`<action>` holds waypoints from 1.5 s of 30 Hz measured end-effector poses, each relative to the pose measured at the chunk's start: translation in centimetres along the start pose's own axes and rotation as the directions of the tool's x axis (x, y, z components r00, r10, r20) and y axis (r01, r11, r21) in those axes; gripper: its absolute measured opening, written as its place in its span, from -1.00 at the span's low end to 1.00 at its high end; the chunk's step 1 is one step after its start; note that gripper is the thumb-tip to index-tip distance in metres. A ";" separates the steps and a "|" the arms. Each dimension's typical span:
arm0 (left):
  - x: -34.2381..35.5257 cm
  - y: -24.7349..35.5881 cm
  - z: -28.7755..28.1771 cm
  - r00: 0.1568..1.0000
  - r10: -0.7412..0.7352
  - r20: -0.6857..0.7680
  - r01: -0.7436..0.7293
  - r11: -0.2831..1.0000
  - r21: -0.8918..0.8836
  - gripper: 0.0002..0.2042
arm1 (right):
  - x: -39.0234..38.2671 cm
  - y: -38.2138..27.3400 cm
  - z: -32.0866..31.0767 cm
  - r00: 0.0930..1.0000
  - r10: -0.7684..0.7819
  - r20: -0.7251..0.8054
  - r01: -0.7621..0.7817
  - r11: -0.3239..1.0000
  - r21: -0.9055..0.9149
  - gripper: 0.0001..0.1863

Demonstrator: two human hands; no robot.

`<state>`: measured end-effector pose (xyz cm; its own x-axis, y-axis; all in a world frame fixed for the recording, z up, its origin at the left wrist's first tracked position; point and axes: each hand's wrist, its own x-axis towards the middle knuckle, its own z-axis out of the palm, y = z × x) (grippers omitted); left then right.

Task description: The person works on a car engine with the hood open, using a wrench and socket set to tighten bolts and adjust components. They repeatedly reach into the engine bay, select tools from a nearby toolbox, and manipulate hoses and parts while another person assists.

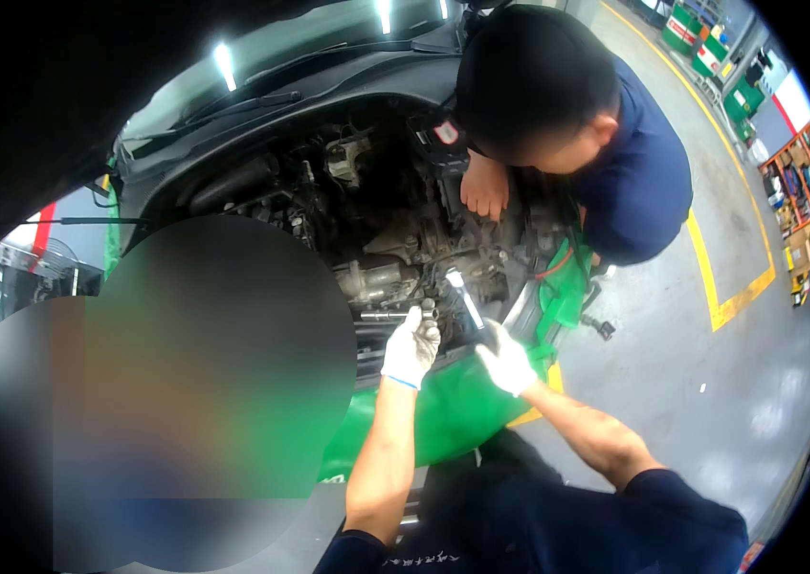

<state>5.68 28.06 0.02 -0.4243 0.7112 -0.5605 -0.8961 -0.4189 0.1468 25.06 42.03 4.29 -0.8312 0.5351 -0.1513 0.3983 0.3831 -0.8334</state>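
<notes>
White gloves cover both my hands, which are over the front of an open engine bay point(376, 277). In my left hand point(410, 352), the fingers are closed on a slim metal extension bar point(383, 316) that points left; a short round metal piece, perhaps a socket, shows by the fingertips. My right hand point(508, 361) is wrapped around the dark handle end of a shiny ratchet wrench point(466, 300). The wrench head tilts up and left, apart from the bar. Beneath my forearms a green fender cover point(453, 402) drapes the car's front.
Across the bay at right, a person in dark blue point(639, 163) leans in, one bare hand beside a black tool point(438, 143) on the engine. A blurred patch hides the left side. Green drums point(682, 27) and an orange shelf point(800, 182) stand far right.
</notes>
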 end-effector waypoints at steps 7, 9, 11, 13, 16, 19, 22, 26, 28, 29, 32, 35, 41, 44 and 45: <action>-13.7 -5.1 9.0 0.840 0.496 0.220 -0.542 0.791 0.285 -0.81 | -10.5 -4.8 -5.8 0.995 -0.098 -0.028 0.096 0.802 0.589 -0.21; -17.2 -6.8 12.0 0.782 0.571 0.250 -0.622 0.697 0.357 -0.76 | -10.3 -8.7 -7.3 0.998 -0.051 0.041 0.008 0.719 0.695 -0.14; -19.9 -8.9 14.6 0.709 0.655 0.261 -0.694 0.585 0.419 -0.71 | -9.7 -10.0 -8.5 0.987 -0.138 0.081 0.054 0.762 0.646 -0.13; -21.8 -10.2 16.0 0.655 0.717 0.238 -0.714 0.484 0.506 -0.68 | -9.4 -11.2 -9.0 0.974 -0.206 0.089 0.113 0.793 0.598 -0.16; -23.5 -11.5 17.8 0.539 0.767 0.347 -0.783 0.304 0.543 -0.68 | -10.4 -14.4 -11.0 0.956 -0.239 0.168 0.075 0.757 0.649 -0.22; -24.7 -12.8 20.1 0.455 0.789 0.412 -0.816 0.185 0.547 -0.70 | -12.3 -15.2 -11.5 0.950 -0.262 0.171 0.029 0.617 0.786 -0.22; -25.4 -13.3 21.8 0.421 0.792 0.441 -0.834 0.147 0.532 -0.72 | -13.8 -16.7 -12.9 0.960 -0.224 0.168 -0.057 0.429 0.901 -0.22; -26.0 -13.2 22.0 0.439 0.746 0.500 -0.849 0.163 0.503 -0.71 | -15.0 -17.4 -14.2 0.959 -0.247 0.136 -0.038 0.368 0.929 -0.23; -26.4 -13.4 21.6 0.450 0.725 0.522 -0.853 0.177 0.490 -0.70 | -15.4 -18.1 -14.8 0.960 -0.234 0.152 -0.048 0.400 0.915 -0.24; -27.0 -13.4 22.1 0.462 0.725 0.510 -0.851 0.202 0.485 -0.68 | -15.7 -18.5 -15.2 0.960 -0.226 0.164 -0.056 0.421 0.906 -0.24; -28.0 -12.8 21.8 0.444 0.681 0.582 -0.838 0.085 0.540 -0.68 | -16.8 -19.3 -16.2 0.959 -0.222 0.178 -0.052 0.479 0.876 -0.26; -28.4 -12.1 21.4 0.383 0.638 0.668 -0.885 0.048 0.462 -0.67 | -17.8 -20.8 -17.1 0.954 -0.187 0.233 -0.109 0.509 0.854 -0.28; -28.4 -9.7 19.7 0.473 0.452 0.756 -0.878 0.166 0.449 -0.66 | -19.0 -21.5 -17.0 0.914 -0.212 0.347 -0.226 0.444 0.867 -0.21; -28.9 -9.9 20.8 0.531 0.510 0.677 -0.845 0.253 0.472 -0.73 | -19.6 -22.0 -15.7 0.914 -0.197 0.355 -0.274 0.344 0.898 -0.17; -29.0 -10.1 21.3 0.544 0.563 0.622 -0.838 0.340 0.426 -0.75 | -19.5 -22.3 -15.2 0.915 -0.185 0.359 -0.278 0.356 0.892 -0.17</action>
<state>24.30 23.67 32.15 -0.8167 0.5021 0.2844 -0.0045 -0.4984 0.8669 38.30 34.44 33.87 -0.9734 0.1482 -0.1747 0.0267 -0.6839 -0.7291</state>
